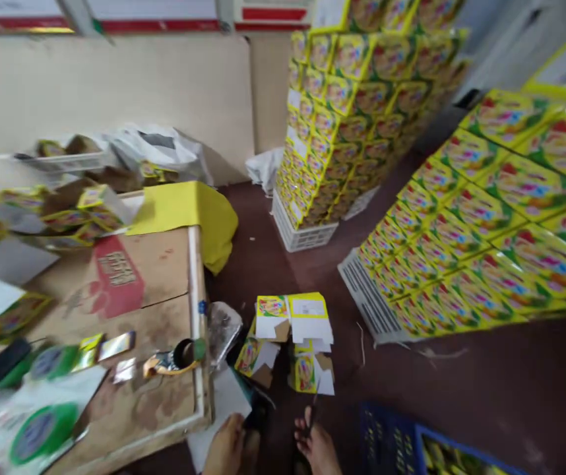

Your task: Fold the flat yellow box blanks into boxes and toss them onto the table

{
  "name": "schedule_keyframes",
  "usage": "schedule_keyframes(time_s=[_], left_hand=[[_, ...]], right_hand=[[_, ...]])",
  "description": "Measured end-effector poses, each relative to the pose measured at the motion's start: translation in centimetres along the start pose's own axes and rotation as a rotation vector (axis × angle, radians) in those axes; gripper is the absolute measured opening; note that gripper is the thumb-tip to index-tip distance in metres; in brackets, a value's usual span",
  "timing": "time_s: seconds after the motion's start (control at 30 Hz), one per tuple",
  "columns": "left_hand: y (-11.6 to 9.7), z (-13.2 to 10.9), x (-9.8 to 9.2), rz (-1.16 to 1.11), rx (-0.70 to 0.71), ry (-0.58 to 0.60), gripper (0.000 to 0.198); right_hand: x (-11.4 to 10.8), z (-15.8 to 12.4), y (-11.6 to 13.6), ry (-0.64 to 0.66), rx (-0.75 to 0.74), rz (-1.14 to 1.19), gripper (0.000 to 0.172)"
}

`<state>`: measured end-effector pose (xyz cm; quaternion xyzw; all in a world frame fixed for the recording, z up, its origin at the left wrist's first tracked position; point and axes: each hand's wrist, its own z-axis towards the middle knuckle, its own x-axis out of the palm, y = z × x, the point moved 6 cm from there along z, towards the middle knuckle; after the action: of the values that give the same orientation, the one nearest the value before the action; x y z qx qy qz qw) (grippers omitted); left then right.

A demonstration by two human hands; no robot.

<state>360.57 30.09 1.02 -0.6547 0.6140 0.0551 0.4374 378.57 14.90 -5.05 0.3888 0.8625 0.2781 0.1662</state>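
Observation:
My right hand (316, 448) is closed round a slim dark tool (313, 410), which looks like scissors. Its thin tip points forward at cut yellow-and-white printed cartons (307, 373) on the floor. Low in the view, my left hand (227, 443) has its fingers curled beside a white sheet (223, 402); what they hold, if anything, is hidden. More flattened carton pieces (293, 313) lie ahead of both hands, with brown inner flaps showing.
At left, a cardboard-covered table (164, 330) carries green tape rolls (43, 432), a dark ring-shaped roll (184, 356) and cartons. Tall stacks of yellow boxes (342, 125) stand on white crates (307, 237) ahead and right. A blue printed package (392, 439) lies at lower right.

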Motion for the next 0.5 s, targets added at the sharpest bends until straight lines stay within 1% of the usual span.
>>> schedule_keyframes(time_s=[0.07,0.13,0.2,0.3,0.4,0.43,0.5], left_hand=[[-2.7,5.4,2.0,0.073,0.126,0.037,0.027],[-5.6,11.3,4.2,0.148,0.216,0.036,0.022],[-8.4,17.3,6.0,0.232,0.292,0.001,0.023],[-11.3,25.7,7.8,0.359,0.413,-0.059,0.027],[-13.1,32.4,9.3,0.5,0.561,-0.082,0.037],[-13.5,34.1,9.7,0.547,0.614,-0.081,0.041],[-14.3,36.8,10.7,0.639,0.721,-0.056,0.046]], right_hand=[[0.7,2.1,-2.1,-0.041,0.041,0.096,0.064],[0.7,4.3,-4.3,-0.058,0.059,0.168,0.065],[-0.1,6.6,-6.7,-0.075,0.055,0.234,0.065],[-2.4,10.0,-10.6,-0.133,0.045,0.321,0.068],[-4.4,13.0,-14.8,-0.209,0.054,0.389,0.069],[-4.9,13.9,-16.1,-0.232,0.059,0.408,0.068],[-5.3,15.7,-18.2,-0.264,0.073,0.435,0.068]])
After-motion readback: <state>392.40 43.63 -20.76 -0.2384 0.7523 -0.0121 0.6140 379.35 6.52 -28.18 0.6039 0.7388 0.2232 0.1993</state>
